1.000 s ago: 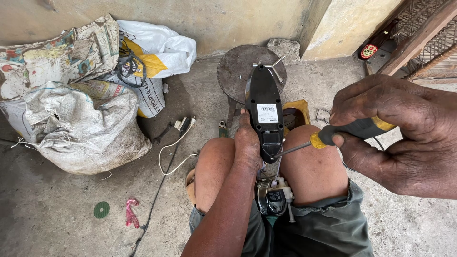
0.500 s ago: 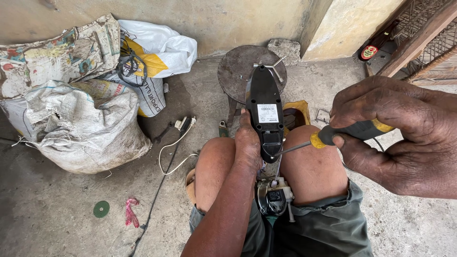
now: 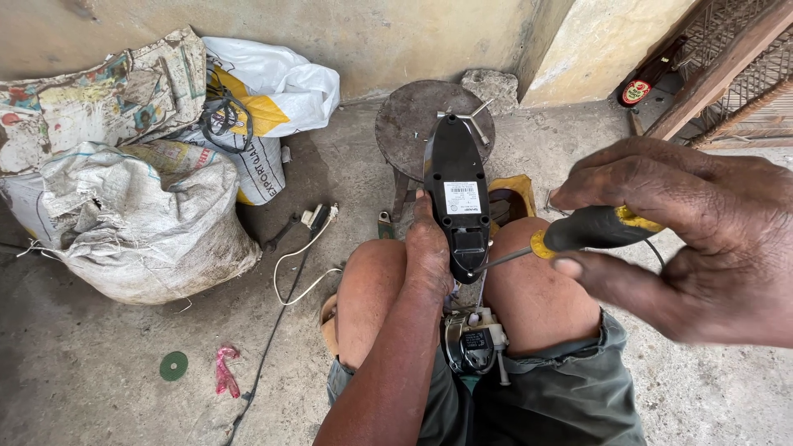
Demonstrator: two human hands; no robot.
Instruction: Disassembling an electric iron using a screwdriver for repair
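Our left hand (image 3: pixel 429 252) wraps its fingers around the lower end of the black casing (image 3: pixel 456 194), propping it upright between our knees, above the round stool (image 3: pixel 405 124). Our right hand (image 3: pixel 686 239) pinches the screwdriver (image 3: pixel 578 233) by its black-and-yellow handle, the tip touching the casing's lower end. The casing looks like rigid, smooth plastic, fairly light, and we judge it apt to slip or twist, so a hold low down near the screw suits it. The screwdriver is stiff; its ribbed handle is the place to grip.
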